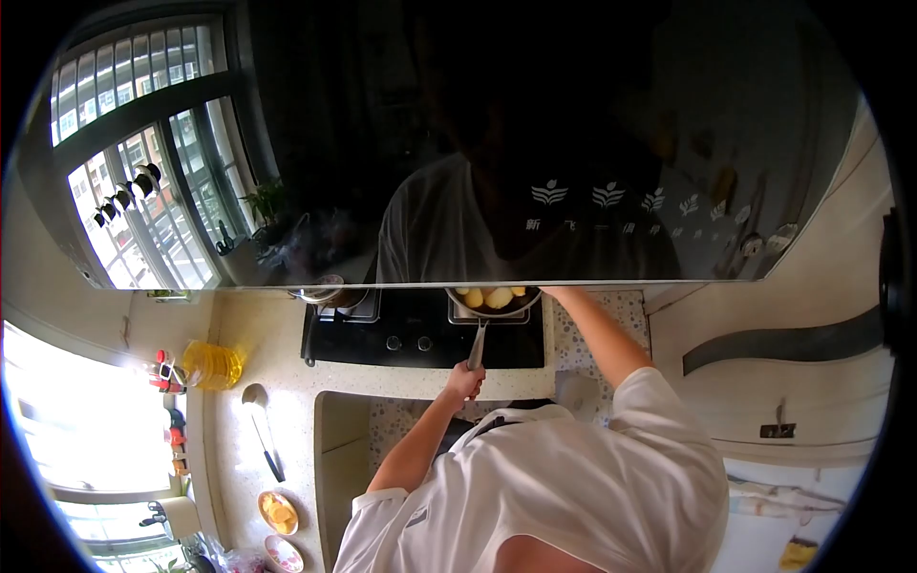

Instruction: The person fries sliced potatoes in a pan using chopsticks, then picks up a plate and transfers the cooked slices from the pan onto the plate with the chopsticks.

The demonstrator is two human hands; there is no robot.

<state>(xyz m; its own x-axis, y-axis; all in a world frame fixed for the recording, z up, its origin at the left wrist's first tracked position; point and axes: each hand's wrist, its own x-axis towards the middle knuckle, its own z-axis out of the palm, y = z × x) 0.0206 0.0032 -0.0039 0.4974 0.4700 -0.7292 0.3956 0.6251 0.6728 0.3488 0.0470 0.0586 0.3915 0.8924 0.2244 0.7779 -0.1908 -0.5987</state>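
My left hand (466, 383) is wrapped around the long metal handle (479, 346) of a frying pan (531, 307) on the right burner. Yellow rounded pieces of food (498, 297) lie in the pan, and its far part is hidden under the range hood. From the right, my right forearm (602, 325) reaches toward the pan's right side. The hood's edge covers the fingers of my right hand (553, 290), so I cannot tell what they hold.
A black gas stove (415, 329) carries a pot (328, 295) on its left burner. The dark glossy hood (430, 258) hangs low over it. Along the left counter are an oil bottle (214, 365), a ladle (264, 430), yellow slices (278, 513) on a plate and a patterned plate (284, 554).
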